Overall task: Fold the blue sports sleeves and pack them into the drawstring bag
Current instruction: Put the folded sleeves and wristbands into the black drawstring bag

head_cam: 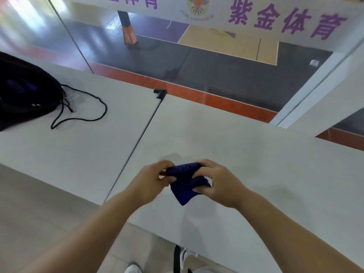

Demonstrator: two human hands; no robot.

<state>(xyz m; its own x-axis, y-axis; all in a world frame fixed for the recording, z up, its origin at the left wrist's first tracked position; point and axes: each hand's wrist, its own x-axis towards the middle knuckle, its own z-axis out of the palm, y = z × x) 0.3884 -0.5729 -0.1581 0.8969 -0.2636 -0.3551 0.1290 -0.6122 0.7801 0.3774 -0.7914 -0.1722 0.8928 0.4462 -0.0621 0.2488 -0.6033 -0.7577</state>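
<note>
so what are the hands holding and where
Both hold the folded blue sleeve: left hand pinches its left edge, right hand grips its right side.

Purple "紫金体育" on white banner (pixel 216 14); sleeve (pixel 187 182) lettering unreadable.

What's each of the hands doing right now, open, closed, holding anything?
Left hand: closed, pinching the left edge of the folded blue sleeve.
Right hand: closed, gripping the sleeve's right side, above the white table.

Head view looks steeply down (wide-angle) over the table (pixel 256 154).
</note>
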